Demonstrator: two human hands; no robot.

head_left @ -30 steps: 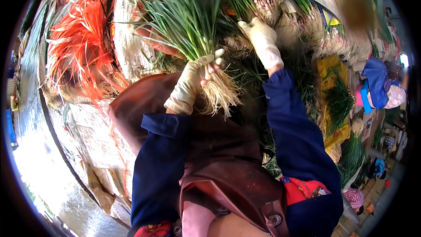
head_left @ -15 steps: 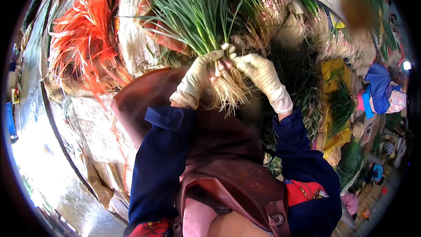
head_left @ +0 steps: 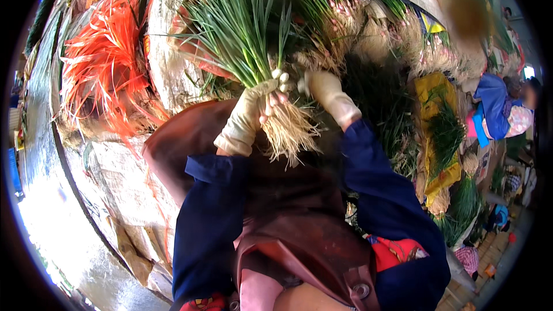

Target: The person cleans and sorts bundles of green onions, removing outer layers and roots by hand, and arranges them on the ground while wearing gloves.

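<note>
My left hand [head_left: 245, 115], in a pale glove, is closed around a bunch of green onions [head_left: 246, 55] just above its roots. The long green leaves point up and away from me. Pinkish-white bulbs and pale, stringy roots [head_left: 291, 129] hang below my grip, toward my lap. My right hand [head_left: 327, 93], also gloved, is just right of the bulbs, with a small gap between. Motion smears its fingertips, so whether they hold anything cannot be made out.
Orange-red plastic strips [head_left: 106, 60] lie at the left beside a whitish sack [head_left: 168, 52]. More rooted onions [head_left: 345, 14] are piled at the far side. Loose dark-green leaves [head_left: 383, 109] lie right of my lap, by a yellow sack [head_left: 423, 101]. A person in blue [head_left: 492, 106] is farther right.
My right hand has drawn away from the bunch, which it was beside or touching. My left hand and the green onions have shifted slightly left and toward me.
</note>
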